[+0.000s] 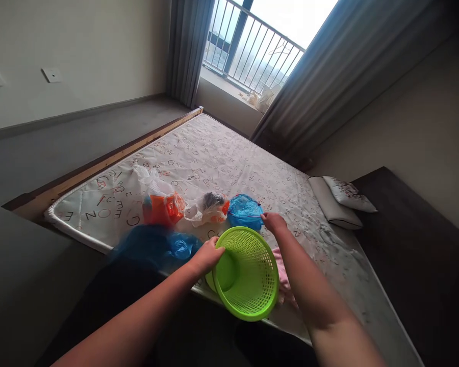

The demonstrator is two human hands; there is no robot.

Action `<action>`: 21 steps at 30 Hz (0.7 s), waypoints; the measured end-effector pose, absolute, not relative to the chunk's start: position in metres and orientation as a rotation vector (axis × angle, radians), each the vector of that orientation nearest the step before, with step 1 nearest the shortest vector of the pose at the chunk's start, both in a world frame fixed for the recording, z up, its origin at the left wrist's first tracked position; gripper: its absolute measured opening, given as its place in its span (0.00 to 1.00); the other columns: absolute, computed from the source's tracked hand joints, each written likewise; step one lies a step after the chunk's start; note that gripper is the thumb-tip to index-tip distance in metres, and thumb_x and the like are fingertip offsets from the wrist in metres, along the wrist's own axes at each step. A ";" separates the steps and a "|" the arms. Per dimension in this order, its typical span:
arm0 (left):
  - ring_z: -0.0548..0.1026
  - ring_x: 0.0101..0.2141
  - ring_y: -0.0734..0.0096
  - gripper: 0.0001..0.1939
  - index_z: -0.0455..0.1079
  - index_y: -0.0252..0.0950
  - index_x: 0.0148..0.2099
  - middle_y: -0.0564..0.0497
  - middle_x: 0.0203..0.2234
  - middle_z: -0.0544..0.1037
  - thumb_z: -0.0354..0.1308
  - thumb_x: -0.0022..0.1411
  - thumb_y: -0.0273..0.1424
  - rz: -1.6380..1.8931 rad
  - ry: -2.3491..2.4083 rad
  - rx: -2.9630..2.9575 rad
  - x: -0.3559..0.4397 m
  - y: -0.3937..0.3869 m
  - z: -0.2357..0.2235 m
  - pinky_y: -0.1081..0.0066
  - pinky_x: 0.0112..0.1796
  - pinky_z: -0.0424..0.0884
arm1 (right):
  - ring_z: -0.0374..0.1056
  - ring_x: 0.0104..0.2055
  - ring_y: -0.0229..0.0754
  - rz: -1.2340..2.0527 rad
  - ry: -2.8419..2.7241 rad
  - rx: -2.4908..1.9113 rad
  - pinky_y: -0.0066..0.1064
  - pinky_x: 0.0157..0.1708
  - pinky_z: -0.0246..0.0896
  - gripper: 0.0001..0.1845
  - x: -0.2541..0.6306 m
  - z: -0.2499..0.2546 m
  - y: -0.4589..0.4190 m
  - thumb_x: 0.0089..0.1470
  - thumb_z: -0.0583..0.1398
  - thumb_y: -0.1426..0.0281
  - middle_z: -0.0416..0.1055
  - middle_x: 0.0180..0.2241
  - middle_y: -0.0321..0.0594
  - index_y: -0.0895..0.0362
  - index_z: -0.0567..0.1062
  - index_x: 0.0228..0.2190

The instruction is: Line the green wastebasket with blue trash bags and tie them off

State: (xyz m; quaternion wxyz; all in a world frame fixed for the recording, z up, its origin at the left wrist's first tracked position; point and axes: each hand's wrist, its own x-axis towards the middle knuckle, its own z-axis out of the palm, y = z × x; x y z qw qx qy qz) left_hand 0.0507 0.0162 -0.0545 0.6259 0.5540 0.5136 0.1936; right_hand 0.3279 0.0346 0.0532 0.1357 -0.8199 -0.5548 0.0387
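Note:
A bright green plastic basket (252, 295) with lattice walls tilts its mouth toward me at the bed's near edge. My left hand (209, 255) is closed on the left side of its rim. Beyond the basket, my right hand (273, 223) pinches the edge of a blue plastic bag (245, 210) that lies crumpled on the mattress. More blue plastic (181, 245) spreads beside my left hand, partly blurred; whether the hand touches it I cannot tell. Left of the blue bag sit a clear-white plastic bag (206, 210) with dark and orange contents and an orange plastic bag (162, 210).
The letter-printed mattress (222, 153) rests in a wooden bed frame (110, 159). Pink cloth (285, 278) lies partly behind the basket and my right arm. Two pillows (336, 206) are at the right, by the dark headboard (416, 239). Grey curtains (329, 76) flank a railed window.

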 end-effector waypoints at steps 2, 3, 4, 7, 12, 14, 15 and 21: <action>0.79 0.53 0.51 0.25 0.71 0.29 0.61 0.35 0.54 0.81 0.59 0.63 0.33 0.460 1.154 1.285 0.055 0.014 -0.054 0.65 0.52 0.72 | 0.78 0.40 0.51 0.060 -1.583 -2.416 0.35 0.40 0.63 0.21 0.348 0.075 0.059 0.62 0.59 0.56 0.83 0.34 0.55 0.57 0.85 0.32; 0.79 0.54 0.50 0.27 0.70 0.28 0.62 0.34 0.55 0.80 0.60 0.64 0.35 0.471 1.154 1.286 0.057 0.013 -0.054 0.64 0.53 0.71 | 0.78 0.41 0.52 0.000 -1.538 -2.388 0.36 0.41 0.64 0.21 0.358 0.087 0.063 0.62 0.59 0.56 0.83 0.35 0.55 0.57 0.85 0.33; 0.79 0.55 0.48 0.29 0.69 0.27 0.64 0.32 0.56 0.80 0.60 0.64 0.37 0.483 1.159 1.282 0.059 0.011 -0.054 0.62 0.55 0.71 | 0.78 0.42 0.54 -0.066 -1.480 -2.333 0.37 0.42 0.64 0.22 0.368 0.099 0.060 0.62 0.58 0.54 0.83 0.36 0.55 0.58 0.85 0.35; 0.78 0.57 0.45 0.36 0.64 0.25 0.68 0.28 0.57 0.78 0.60 0.65 0.42 0.521 1.173 1.272 0.065 0.003 -0.058 0.59 0.56 0.71 | 0.78 0.41 0.54 -0.204 -1.217 -2.029 0.40 0.44 0.68 0.28 0.388 0.140 0.026 0.58 0.60 0.46 0.82 0.36 0.52 0.58 0.82 0.38; 0.72 0.64 0.44 0.40 0.60 0.31 0.71 0.28 0.62 0.73 0.61 0.64 0.47 0.632 1.173 1.356 0.067 -0.015 -0.068 0.54 0.62 0.66 | 0.74 0.33 0.42 0.077 -0.744 -1.441 0.35 0.36 0.73 0.26 0.374 0.208 -0.048 0.40 0.73 0.51 0.76 0.33 0.37 0.55 0.74 0.33; 0.68 0.67 0.41 0.40 0.60 0.32 0.71 0.28 0.64 0.71 0.61 0.63 0.48 0.714 1.212 1.393 0.064 -0.024 -0.066 0.50 0.64 0.63 | 0.72 0.33 0.38 0.178 -0.671 -1.275 0.32 0.35 0.73 0.24 0.357 0.229 -0.080 0.37 0.74 0.60 0.73 0.33 0.32 0.54 0.71 0.33; 0.66 0.68 0.39 0.40 0.60 0.32 0.70 0.28 0.65 0.69 0.61 0.63 0.48 0.781 1.236 1.412 0.061 -0.029 -0.062 0.47 0.65 0.62 | 0.72 0.33 0.36 0.229 -0.653 -1.220 0.31 0.35 0.73 0.23 0.349 0.237 -0.098 0.36 0.74 0.64 0.73 0.33 0.30 0.53 0.71 0.33; 0.61 0.70 0.45 0.37 0.60 0.38 0.70 0.35 0.68 0.65 0.59 0.66 0.49 1.244 1.019 1.471 0.057 -0.071 0.010 0.45 0.69 0.55 | 0.73 0.35 0.38 0.691 -0.668 -1.045 0.33 0.35 0.74 0.25 0.294 0.229 -0.220 0.41 0.70 0.72 0.75 0.37 0.31 0.48 0.75 0.44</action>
